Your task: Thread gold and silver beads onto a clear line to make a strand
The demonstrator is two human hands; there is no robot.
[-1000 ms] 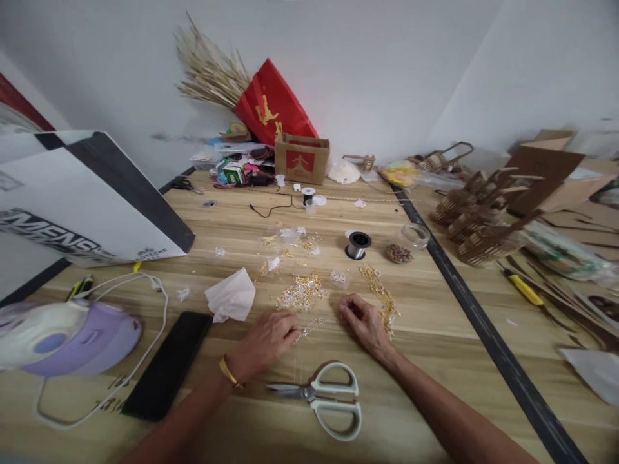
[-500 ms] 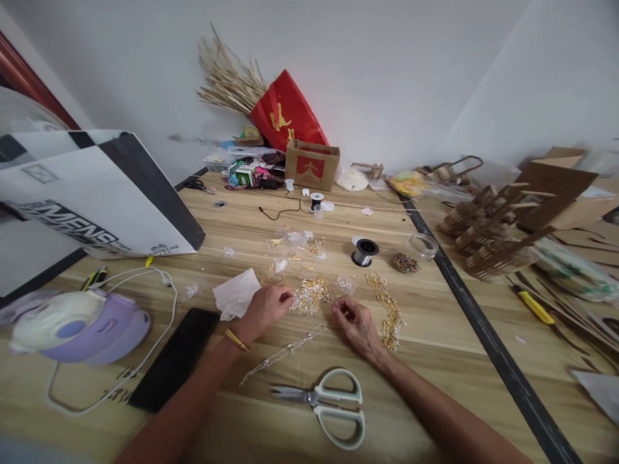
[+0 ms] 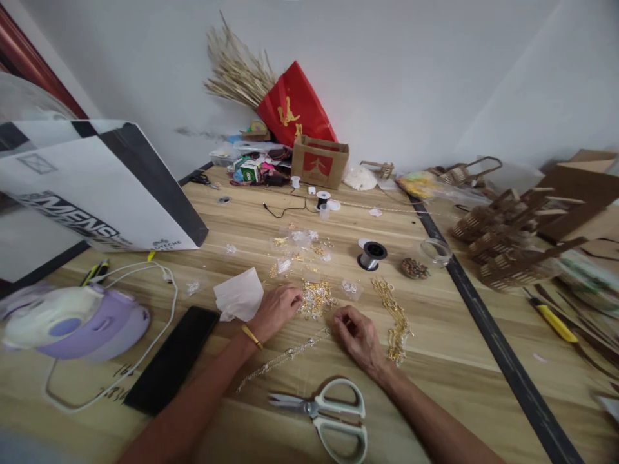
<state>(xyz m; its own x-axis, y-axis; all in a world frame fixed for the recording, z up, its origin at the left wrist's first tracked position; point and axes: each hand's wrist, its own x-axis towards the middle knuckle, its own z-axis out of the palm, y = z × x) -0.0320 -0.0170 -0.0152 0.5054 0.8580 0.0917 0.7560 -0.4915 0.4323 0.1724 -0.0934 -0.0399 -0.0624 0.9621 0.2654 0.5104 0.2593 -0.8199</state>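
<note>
My left hand [image 3: 279, 306] rests at the left edge of a pile of small gold and silver beads [image 3: 315, 298]. Its thumb and fingers are pinched together, and anything between them is too small to make out. Right of the pile, my right hand [image 3: 358, 335] is curled with its fingertips closed; what it holds, if anything, is hidden. A thin silver chain with beads [image 3: 285, 356] lies slanting between my forearms, its far end close to the right fingertips. Scissors with pale handles [image 3: 322, 409] lie nearest me, blades pointing left. Gold chains [image 3: 393, 316] are heaped beyond my right hand.
A wire spool [image 3: 371, 256], a bead heap [image 3: 414, 268] and a clear round container [image 3: 436, 252] stand at right. White paper [image 3: 238, 293], a black phone [image 3: 171, 361] and a purple-white device [image 3: 91, 325] lie left. Woven baskets [image 3: 507, 238] and a yellow cutter [image 3: 556, 322] are far right.
The whole view has shifted slightly. My right hand has drawn a little towards me, while my left hand stays at the bead pile, still pinched.
</note>
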